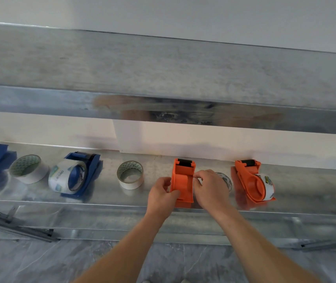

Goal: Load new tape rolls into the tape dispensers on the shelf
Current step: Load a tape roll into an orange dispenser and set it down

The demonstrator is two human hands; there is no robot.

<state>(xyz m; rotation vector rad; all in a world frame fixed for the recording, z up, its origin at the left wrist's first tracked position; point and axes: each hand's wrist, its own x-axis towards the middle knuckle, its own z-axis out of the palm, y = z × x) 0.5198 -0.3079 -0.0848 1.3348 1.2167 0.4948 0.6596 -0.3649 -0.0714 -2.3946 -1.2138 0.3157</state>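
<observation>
Steel shelf (110, 194): your left hand (161, 193) grips the orange dispenser (182, 181) by its near left side, long axis pointing away from you; your right hand (208, 186) pinches its right wall, nearer the roll (225, 180) just beyond it, rightward.

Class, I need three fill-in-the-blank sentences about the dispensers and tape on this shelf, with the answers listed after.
The left hand grips the empty dispenser, which is coloured ___.
The far-right dispenser already carries a ___ of tape.
The loaded dispenser left of the loose roll is coloured ___.
Missing words: orange; roll; blue.
</observation>
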